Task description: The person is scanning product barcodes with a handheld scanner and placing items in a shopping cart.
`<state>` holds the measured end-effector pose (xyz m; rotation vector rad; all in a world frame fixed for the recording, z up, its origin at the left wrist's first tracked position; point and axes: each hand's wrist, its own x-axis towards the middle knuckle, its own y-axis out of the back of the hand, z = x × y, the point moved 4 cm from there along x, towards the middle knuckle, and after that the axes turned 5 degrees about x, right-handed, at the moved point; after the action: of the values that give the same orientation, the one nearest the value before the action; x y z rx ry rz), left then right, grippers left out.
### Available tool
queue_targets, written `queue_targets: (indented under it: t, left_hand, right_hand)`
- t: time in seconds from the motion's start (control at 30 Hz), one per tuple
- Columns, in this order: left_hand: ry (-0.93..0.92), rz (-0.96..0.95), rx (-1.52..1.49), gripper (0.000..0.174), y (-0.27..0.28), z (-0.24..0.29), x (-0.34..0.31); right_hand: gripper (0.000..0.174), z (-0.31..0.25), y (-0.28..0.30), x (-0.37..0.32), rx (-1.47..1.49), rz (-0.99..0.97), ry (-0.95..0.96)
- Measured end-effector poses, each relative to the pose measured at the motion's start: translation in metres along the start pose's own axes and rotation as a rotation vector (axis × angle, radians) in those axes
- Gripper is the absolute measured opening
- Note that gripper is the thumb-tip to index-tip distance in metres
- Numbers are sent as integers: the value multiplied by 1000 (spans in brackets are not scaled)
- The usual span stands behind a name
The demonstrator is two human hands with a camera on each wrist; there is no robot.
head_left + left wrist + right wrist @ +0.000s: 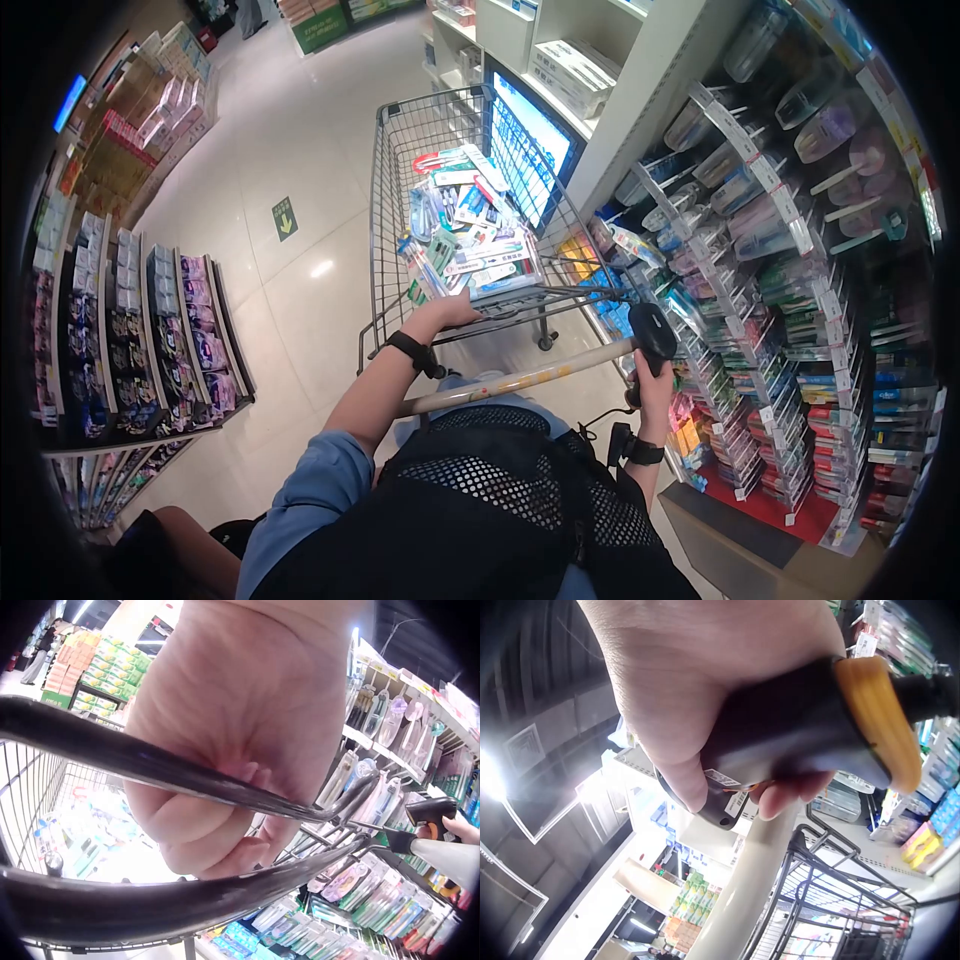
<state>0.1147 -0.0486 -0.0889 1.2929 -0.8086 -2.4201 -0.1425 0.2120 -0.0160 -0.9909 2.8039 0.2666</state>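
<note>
A wire shopping cart [374, 190] stands in front of me, with several packaged toothbrushes [490, 267] and other packs heaped inside. My left hand [452, 312] is at its rear edge, palm down. From the left wrist, that hand [247, 750] shows fingers curled behind a dark cart bar [172, 769], which partly covers them. My right hand [655, 393] grips a black pistol-shaped device [653, 333] at the right end of the pale cart handle [520, 375]. Close up, the device [787, 727] has an orange-yellow band and label stickers, with my fingertips right by the handle.
Hanging racks of packaged goods [750, 250] line the right side, close to the cart. A lit screen [530, 140] stands beside the cart's far right side. Shelves of packs [130, 330] stand to the left. A green floor sign [285, 219] marks the aisle. Stacked boxes [150, 130] stand farther off.
</note>
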Motion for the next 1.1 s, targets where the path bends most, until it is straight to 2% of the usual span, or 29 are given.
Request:
queue_targets:
  t: [0.2, 0.27, 0.37, 0.6, 0.67, 0.8, 0.87, 0.9, 0.97, 1.0, 1.03, 1.1]
  left_hand:
    - [-34, -27, -15, 89, -9, -18, 7]
    - [-43, -2, 37, 81, -6, -8, 10]
    - [-62, -42, 89, 78, 2, 4, 0]
    - [-38, -105, 57, 76, 3, 8, 4]
    - [-50, -22, 86, 76, 2, 6, 5]
    - [-62, -88, 109, 77, -1, 12, 7]
    - [-76, -19, 82, 75, 1, 6, 8]
    - [-45, -88, 39, 78, 0, 2, 11]
    - [-32, -67, 73, 80, -4, -14, 0]
    - [-72, -59, 148, 82, 2, 4, 16]
    - [-52, -64, 81, 83, -3, -11, 12]
    - [-89, -103, 92, 82, -3, 3, 41]
  right_hand:
    - [26, 2, -1, 1, 16, -28, 8]
    - [26, -2, -2, -4, 89, -14, 2]
    - [26, 2, -1, -2, 99, 14, 13]
    - [27, 2, -1, -4, 102, 12, -7]
    - [27, 0, -1, -2, 103, 9, -4]
    - [30, 1, 2, -6, 85, -2, -10]
    - [31, 0, 0, -1, 65, 1, 0]
    - [32, 4, 7, -10, 82, 37, -11]
    - [33, -2, -11, -1, 59, -56, 1]
    - [34, -6, -3, -5, 47, -26, 18]
    - [36, -5, -8, -3, 34, -65, -15]
    - [38, -3, 8, -8, 72, -5, -22]
